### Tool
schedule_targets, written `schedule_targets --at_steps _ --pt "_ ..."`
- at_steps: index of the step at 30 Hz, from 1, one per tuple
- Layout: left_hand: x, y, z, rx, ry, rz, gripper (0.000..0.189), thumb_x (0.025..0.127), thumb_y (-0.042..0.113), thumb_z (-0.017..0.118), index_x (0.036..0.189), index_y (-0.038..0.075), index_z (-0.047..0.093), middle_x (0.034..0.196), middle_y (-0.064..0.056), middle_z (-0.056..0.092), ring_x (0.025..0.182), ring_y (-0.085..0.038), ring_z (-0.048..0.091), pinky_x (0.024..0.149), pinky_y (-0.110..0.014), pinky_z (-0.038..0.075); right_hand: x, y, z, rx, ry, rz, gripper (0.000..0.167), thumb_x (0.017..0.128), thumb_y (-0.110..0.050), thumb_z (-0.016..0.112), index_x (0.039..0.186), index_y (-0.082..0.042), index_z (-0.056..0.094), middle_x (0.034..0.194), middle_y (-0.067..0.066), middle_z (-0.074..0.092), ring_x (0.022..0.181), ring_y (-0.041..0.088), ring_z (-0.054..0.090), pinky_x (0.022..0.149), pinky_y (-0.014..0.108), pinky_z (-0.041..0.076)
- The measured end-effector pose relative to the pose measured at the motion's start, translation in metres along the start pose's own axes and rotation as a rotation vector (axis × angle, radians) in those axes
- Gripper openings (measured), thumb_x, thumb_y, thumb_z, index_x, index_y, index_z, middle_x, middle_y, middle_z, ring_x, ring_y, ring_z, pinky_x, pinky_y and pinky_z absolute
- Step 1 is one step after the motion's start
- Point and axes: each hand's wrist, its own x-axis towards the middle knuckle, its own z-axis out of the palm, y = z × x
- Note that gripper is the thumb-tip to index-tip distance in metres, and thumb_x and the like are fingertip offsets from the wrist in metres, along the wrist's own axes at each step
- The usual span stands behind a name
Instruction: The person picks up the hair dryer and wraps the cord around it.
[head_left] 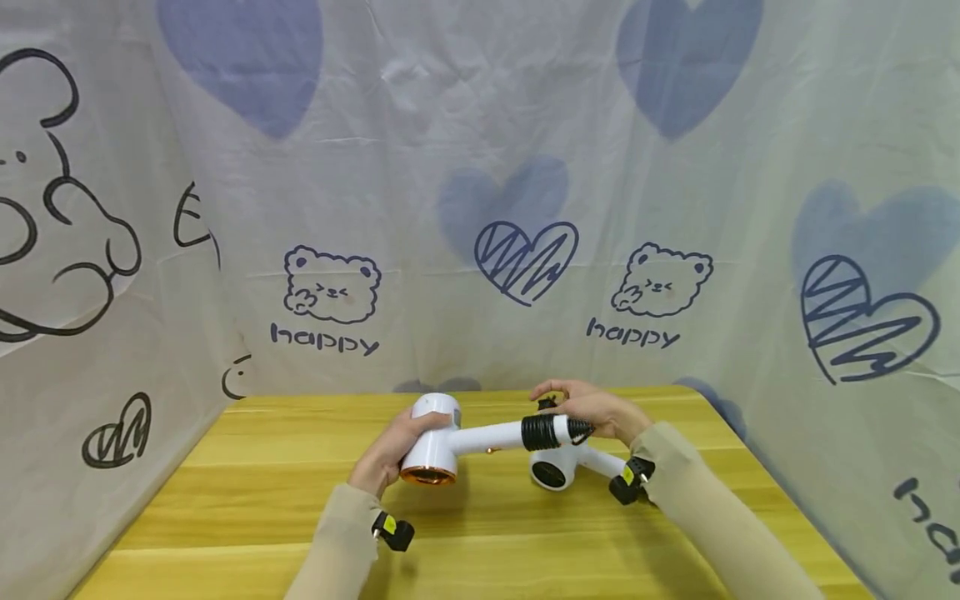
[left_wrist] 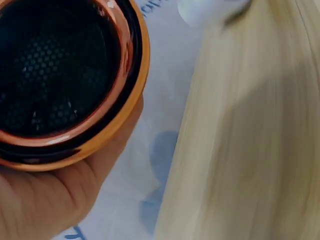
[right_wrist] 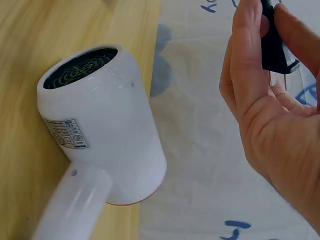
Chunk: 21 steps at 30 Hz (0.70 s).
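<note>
My left hand (head_left: 386,454) grips the barrel of a white hair dryer (head_left: 435,442) held above the table, its handle pointing right. A black cord (head_left: 538,432) is coiled round that handle near its end. In the left wrist view the dryer's dark mesh end faces the camera, ringed by a copper-coloured rim (left_wrist: 143,65). My right hand (head_left: 596,408) pinches a black plug (right_wrist: 274,47) between thumb and fingers; metal pins show below it. Under the right hand, a second white hair dryer (right_wrist: 112,130) lies on the table, its handle partly hidden by the wrist in the head view.
The wooden table (head_left: 247,500) carries the second dryer. A white cloth (head_left: 420,317) printed with hearts and bears hangs behind the table and along both sides. Each wrist wears a black camera on a strap.
</note>
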Motion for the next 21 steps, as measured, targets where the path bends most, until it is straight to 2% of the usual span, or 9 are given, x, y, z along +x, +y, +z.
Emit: schedule_targets --at_steps 3,5,7,11,16,19,21 --pt "-0.001 0.003 0.0 0.082 0.016 0.053 0.067 0.085 0.027 0.072 0.139 0.008 0.037 0.112 -0.018 0.06 0.081 -0.024 0.067 0.068 -0.041 0.061 0.0 -0.004 0.005 -0.105 0.02 0.014 0.045 0.089 -0.005 0.067 0.131 -0.006 0.051 0.087 0.01 0.063 0.073 0.016 0.065 0.067 0.028 0.058" --pt "-0.003 0.006 0.001 0.143 0.032 0.092 0.065 0.084 0.024 0.073 0.135 0.006 0.038 0.112 -0.019 0.059 0.079 -0.024 0.067 0.065 -0.041 0.061 -0.001 -0.006 0.008 -0.159 0.029 0.007 0.045 0.089 -0.005 0.068 0.131 -0.005 0.051 0.089 0.011 0.068 0.078 0.018 0.067 0.071 0.033 0.06" --pt "-0.003 0.008 0.001 0.2 0.053 0.123 0.065 0.082 0.022 0.076 0.132 0.006 0.039 0.112 -0.02 0.058 0.076 -0.025 0.067 0.062 -0.042 0.061 -0.002 -0.008 0.013 -0.232 0.049 -0.018 0.043 0.09 -0.005 0.067 0.13 -0.004 0.051 0.093 0.012 0.069 0.081 0.02 0.069 0.073 0.038 0.061" --pt "-0.004 0.01 0.004 0.297 0.092 0.169 0.07 0.076 0.021 0.08 0.13 0.006 0.039 0.111 -0.021 0.057 0.076 -0.028 0.066 0.058 -0.042 0.06 -0.001 -0.007 0.026 -0.345 0.093 -0.096 0.042 0.092 -0.002 0.064 0.132 -0.006 0.052 0.096 0.017 0.066 0.079 0.022 0.068 0.07 0.038 0.061" --pt "-0.005 0.007 0.001 0.333 0.178 0.163 0.076 0.073 0.021 0.083 0.133 0.006 0.04 0.112 -0.02 0.057 0.078 -0.029 0.065 0.057 -0.039 0.059 0.007 0.0 0.046 -0.441 0.215 -0.173 0.052 0.09 0.001 0.065 0.138 -0.014 0.051 0.108 0.017 0.062 0.083 0.021 0.066 0.072 0.035 0.06" --pt "-0.006 0.003 -0.006 0.319 0.216 0.134 0.077 0.073 0.024 0.083 0.134 0.007 0.04 0.112 -0.021 0.058 0.079 -0.029 0.065 0.058 -0.039 0.059 0.014 0.003 0.057 -0.538 0.313 -0.21 0.056 0.088 -0.004 0.07 0.139 -0.019 0.052 0.123 0.016 0.061 0.099 0.026 0.065 0.083 0.042 0.058" --pt "-0.006 0.001 -0.012 0.316 0.236 0.121 0.077 0.074 0.026 0.082 0.135 0.008 0.041 0.113 -0.021 0.058 0.079 -0.029 0.065 0.059 -0.039 0.059 0.018 0.004 0.064 -0.59 0.336 -0.231 0.057 0.088 -0.007 0.071 0.14 -0.02 0.051 0.129 0.015 0.06 0.11 0.029 0.062 0.089 0.046 0.056"
